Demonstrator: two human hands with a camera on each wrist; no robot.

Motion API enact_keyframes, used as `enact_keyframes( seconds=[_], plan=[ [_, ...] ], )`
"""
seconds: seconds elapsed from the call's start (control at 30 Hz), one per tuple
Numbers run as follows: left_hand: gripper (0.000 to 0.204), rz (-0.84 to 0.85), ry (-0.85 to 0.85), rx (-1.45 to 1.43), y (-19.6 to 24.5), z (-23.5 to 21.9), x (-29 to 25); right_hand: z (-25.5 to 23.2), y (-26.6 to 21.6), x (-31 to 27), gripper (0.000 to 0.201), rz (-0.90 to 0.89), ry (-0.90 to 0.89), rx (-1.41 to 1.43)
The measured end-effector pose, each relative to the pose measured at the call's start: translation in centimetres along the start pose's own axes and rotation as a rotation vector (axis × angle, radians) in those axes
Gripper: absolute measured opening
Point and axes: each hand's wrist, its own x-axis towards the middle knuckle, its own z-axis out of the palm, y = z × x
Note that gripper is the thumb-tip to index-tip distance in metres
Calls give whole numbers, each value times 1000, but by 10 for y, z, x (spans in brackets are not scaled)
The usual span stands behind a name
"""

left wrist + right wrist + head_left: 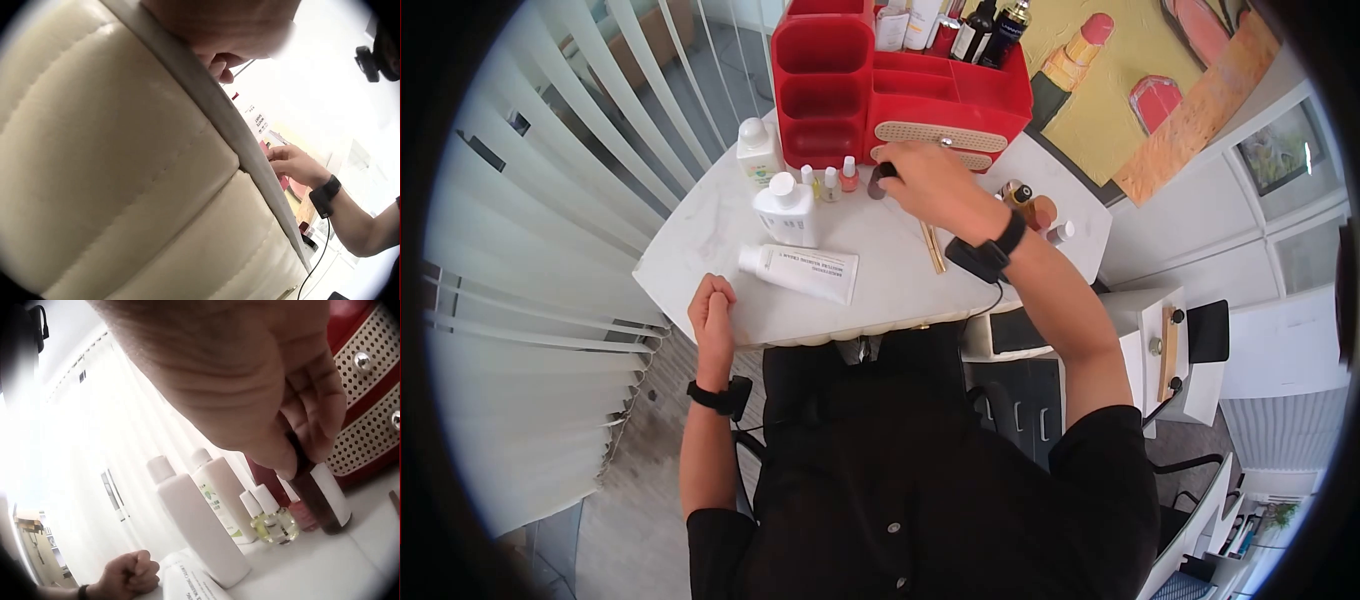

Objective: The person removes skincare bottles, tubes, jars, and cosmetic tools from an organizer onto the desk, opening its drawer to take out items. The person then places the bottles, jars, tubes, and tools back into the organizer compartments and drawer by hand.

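Observation:
My right hand (935, 188) reaches over the white table to the front of the red organizer. Its thumb and fingers pinch the dark cap of a small brown bottle (322, 500), which stands upright with a pale label on its side. Several small nail polish bottles (275, 519) with white caps stand beside it. My left hand (713, 312) is curled in a fist at the table's near left edge and holds nothing. Nearest to it lies a white cream tube (808, 274), with a white bottle (786, 215) upright behind.
The red organizer (822, 144) stands at the back, with bottles and tubes in its top and perforated drawer fronts. Another white bottle (757, 153) is at the back left. Two thin gold sticks (933, 248) lie near my right wrist; several small cosmetic bottles (1022, 196) sit further right.

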Motion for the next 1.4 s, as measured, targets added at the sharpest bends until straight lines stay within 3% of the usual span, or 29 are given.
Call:
enact_keyframes(
  seconds=[0.17, 0.23, 0.27, 0.33, 0.43, 0.57, 0.73, 0.83, 0.93, 1.4],
  plan=[
    [17, -4, -12, 8, -1, 0, -1, -82, -4, 8, 28, 54, 205, 321],
    [16, -17, -6, -8, -3, 0, -1, -115, 0, 22, 24, -8, 379, 222],
    [16, -16, -11, -10, -3, 0, -1, -123, 9, 32, 24, -4, 380, 218],
    [16, -30, -5, -9, -1, 0, -1, -137, 29, 56, 26, -76, 492, -21],
    [16, -21, -11, -13, 0, 0, -1, -146, 35, 85, 23, -128, 505, -91],
    [15, -9, -10, -15, -1, -1, -2, -135, 47, 107, 24, -64, 494, -191],
    [15, -18, -15, -1, 5, 0, -2, -129, 66, 116, 24, 41, 291, -221],
    [15, -24, -19, 3, 2, -1, -2, -113, 104, 119, 28, -34, 349, -419],
    [15, -41, -15, -8, 6, 1, -3, -116, 105, 114, 31, 52, 274, -344],
    [15, -15, -24, -8, 3, 0, -3, -106, 111, 133, 28, 44, 174, -350]
  ],
)
